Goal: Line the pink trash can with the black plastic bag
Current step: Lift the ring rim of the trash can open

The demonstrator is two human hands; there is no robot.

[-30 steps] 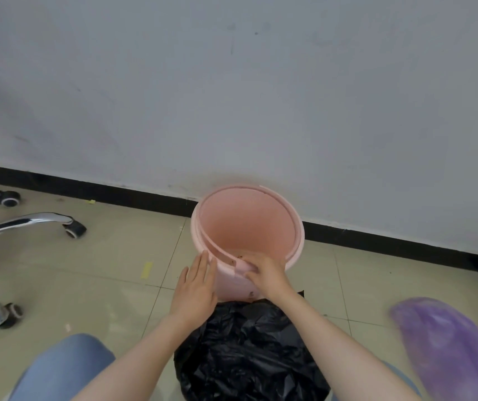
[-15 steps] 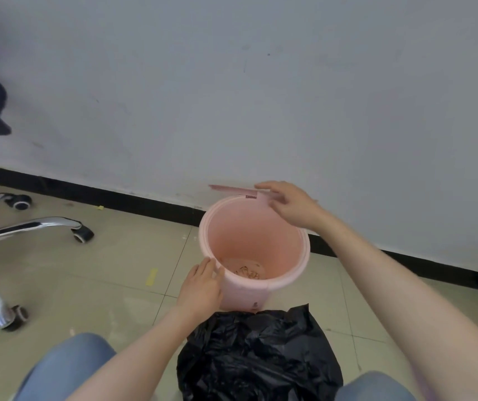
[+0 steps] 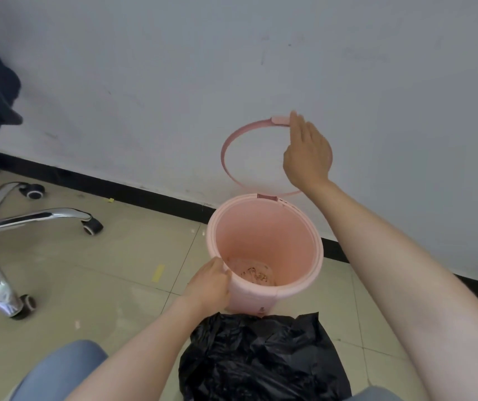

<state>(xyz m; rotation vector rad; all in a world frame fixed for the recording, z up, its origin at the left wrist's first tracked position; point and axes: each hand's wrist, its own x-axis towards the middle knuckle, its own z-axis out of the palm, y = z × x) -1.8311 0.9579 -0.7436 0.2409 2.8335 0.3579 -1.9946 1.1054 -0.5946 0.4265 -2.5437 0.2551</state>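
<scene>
Pink trash can (image 3: 263, 244) mouth open, unblocked (debris at bottom). Ring (image 3: 232, 137) upright behind can, against wall. Black bag (image 3: 263, 357) crowds can's near side. Chair base (image 3: 14, 227) well left.

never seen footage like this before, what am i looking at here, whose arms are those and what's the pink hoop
There is no machine here. A person wears a camera on the head, so this single picture looks forward and down along their own bare arms. On the tiled floor by a white wall stands a pink trash can, open and unlined, with some bits at its bottom. The left hand rests on its near rim. The right hand holds up the pink ring, which looks hinged at the can's back edge and tilted up against the wall. The crumpled black bag lies on the floor in front of the can, held by neither hand. At left is a chair base.
</scene>
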